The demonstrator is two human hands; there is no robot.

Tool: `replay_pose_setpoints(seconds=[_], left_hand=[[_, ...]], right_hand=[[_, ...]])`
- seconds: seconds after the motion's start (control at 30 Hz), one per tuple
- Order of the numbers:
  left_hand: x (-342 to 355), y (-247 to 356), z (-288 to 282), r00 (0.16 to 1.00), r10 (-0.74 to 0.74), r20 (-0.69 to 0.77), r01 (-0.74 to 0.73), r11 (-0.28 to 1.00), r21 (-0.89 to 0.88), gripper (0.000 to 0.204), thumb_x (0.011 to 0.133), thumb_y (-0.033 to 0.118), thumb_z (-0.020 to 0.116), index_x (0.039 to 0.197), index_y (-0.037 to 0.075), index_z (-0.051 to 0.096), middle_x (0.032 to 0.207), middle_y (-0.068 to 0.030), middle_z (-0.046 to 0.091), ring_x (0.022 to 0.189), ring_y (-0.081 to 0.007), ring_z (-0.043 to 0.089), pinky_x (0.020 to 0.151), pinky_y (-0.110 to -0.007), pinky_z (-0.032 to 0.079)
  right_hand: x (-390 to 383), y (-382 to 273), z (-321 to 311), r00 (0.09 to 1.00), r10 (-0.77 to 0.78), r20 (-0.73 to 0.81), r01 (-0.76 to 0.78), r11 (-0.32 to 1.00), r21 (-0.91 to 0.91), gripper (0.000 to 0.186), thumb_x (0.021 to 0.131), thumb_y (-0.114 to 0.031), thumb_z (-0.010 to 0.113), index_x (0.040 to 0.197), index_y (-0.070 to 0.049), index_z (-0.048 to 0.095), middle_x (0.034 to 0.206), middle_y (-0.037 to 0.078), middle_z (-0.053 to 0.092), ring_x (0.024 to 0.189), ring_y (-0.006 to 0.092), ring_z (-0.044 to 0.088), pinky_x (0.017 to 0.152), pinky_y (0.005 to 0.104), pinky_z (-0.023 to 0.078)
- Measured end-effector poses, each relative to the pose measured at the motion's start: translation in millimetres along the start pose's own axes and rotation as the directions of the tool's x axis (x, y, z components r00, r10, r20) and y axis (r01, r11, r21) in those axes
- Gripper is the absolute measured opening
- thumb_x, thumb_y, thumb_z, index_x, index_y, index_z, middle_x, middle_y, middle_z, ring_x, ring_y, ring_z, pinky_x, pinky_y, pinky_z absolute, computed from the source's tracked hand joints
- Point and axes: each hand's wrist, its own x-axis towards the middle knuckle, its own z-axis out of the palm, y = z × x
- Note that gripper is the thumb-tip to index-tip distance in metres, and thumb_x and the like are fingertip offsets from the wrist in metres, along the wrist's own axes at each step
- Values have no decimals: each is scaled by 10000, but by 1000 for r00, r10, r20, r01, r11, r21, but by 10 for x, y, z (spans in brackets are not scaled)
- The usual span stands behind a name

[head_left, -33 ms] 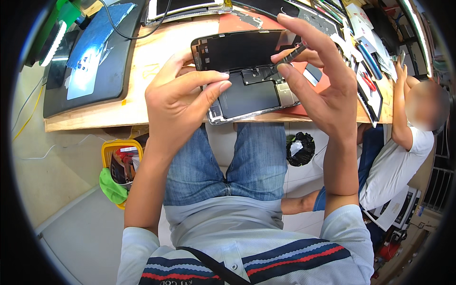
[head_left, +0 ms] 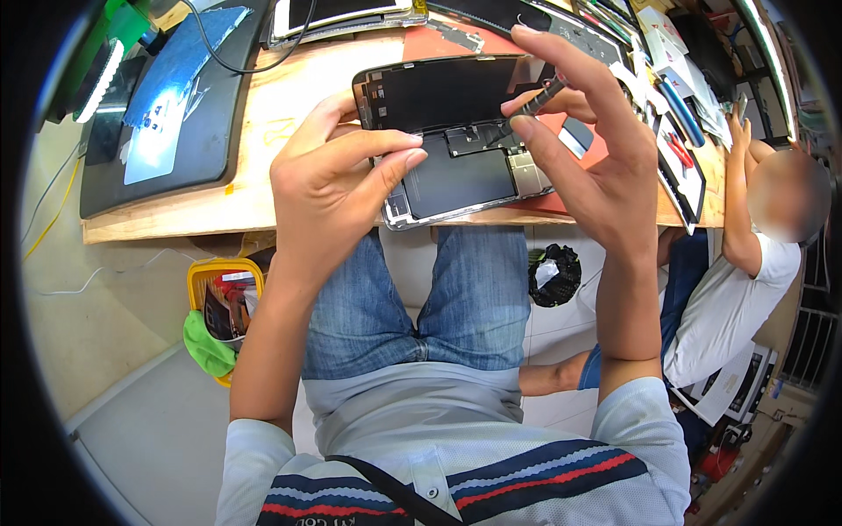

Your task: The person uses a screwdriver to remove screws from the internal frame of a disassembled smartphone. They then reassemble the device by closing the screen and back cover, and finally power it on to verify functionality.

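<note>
An opened smartphone (head_left: 460,184) is in front of me near the table's front edge, its inside showing. Its dark screen panel (head_left: 438,92) is tilted up along the far side. My left hand (head_left: 320,188) is closed at the phone's left side, thumb and forefinger close together near the joint between panel and body; its other fingers are partly hidden behind the panel. My right hand (head_left: 610,167) grips a slim dark screwdriver (head_left: 542,96) between thumb and fingers. The screwdriver points down-left to a dark cover plate (head_left: 469,140) inside the phone; whether its tip touches cannot be made out.
A black flat case (head_left: 105,188) with a blue cloth (head_left: 189,61) lies at the left. Phone parts (head_left: 351,13) sit at the back; pens, red-handled pliers (head_left: 680,151) and papers crowd the right. A co-worker (head_left: 728,298) sits at far right. Below stand a yellow bin (head_left: 195,282) and black bag (head_left: 561,294).
</note>
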Motion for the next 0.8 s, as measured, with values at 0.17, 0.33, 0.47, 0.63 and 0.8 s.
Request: replay_pose_setpoints(seconds=[0.17, 0.33, 0.47, 0.63, 0.8], left_hand=[[-30, -40, 58, 1000, -2, -28, -1, 994, -108, 186, 763, 11, 868, 937, 19, 801, 1059, -132, 697, 846, -178, 691, 721, -277, 540], [39, -69, 30, 999, 48, -22, -49, 998, -37, 187, 746, -10, 863, 915, 20, 790, 1058, -107, 696, 839, -156, 677, 679, -265, 521], [29, -33, 27, 1000, -4, -21, 3, 998, -57, 184, 744, -3, 869, 906, 22, 786, 1070, -110, 698, 833, -147, 675, 665, -262, 514], [33, -38, 27, 1000, -10, -22, 9, 999, -45, 193, 735, 10, 881, 900, 19, 782, 1100, -121, 699, 851, -162, 686, 677, -271, 525], [31, -64, 36, 999, 12, -36, -14, 999, -52, 195, 732, 27, 888, 895, 18, 782, 1098, -126, 700, 881, -186, 701, 705, -285, 538]], right_hand=[[-148, -13, 173, 958, 127, -256, -110, 991, 81, 576, 890, 45, 715, 1436, -39, 552, 1118, 112, 740, 875, 133, 708, 811, 271, 560], [-281, -112, 589, 839, 208, -502, -6, 927, 374, 697, 939, 59, 678, 1510, 51, 279, 1014, 220, 737, 943, 207, 724, 843, 284, 577], [-329, -92, 748, 837, 241, -491, 7, 893, 450, 713, 928, 64, 676, 1510, 56, 263, 1018, 221, 735, 964, 224, 724, 879, 308, 573], [-373, -66, 789, 847, 216, -486, 23, 898, 440, 714, 928, 62, 672, 1506, 54, 252, 1036, 231, 732, 985, 263, 727, 938, 368, 566], [-375, -59, 794, 848, 209, -487, 37, 894, 447, 719, 928, 61, 679, 1505, 53, 250, 1036, 236, 731, 1001, 269, 728, 944, 370, 564]])
